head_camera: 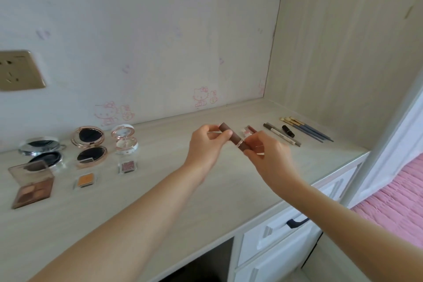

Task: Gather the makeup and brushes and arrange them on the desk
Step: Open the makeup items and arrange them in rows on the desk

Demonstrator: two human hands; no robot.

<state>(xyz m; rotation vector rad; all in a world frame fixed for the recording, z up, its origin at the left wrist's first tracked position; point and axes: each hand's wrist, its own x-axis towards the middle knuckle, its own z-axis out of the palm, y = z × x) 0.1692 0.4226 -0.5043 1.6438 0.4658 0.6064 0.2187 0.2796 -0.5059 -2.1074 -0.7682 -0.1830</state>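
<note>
Holding a brown tube (233, 138) between them over the desk (160, 158), both hands have curled fingers. The left hand (209, 142) pinches the tube's far-left end with thumb and fingertips, and the right hand (269, 158) grips its near-right end. The tube is tilted, with a pale ring around its middle. Just beyond the right hand a small pinkish lip tube (249, 131) lies on the desk. Farther right lie two pencils (282, 136) side by side, a short black tube (288, 131), then a row of blue-handled brushes (307, 130) near the right wall. On the left, well apart from the hands, three open compacts stand in a row: silver (40, 150), rose-gold (89, 144) and white (124, 139). Nearer than those lie a brown palette (32, 186) with its lid up, an orange pot (85, 179) and a glittery pot (127, 166). A socket (20, 71) sits on the far-left wall. White drawers (274, 238) show under the desk at near right.
</note>
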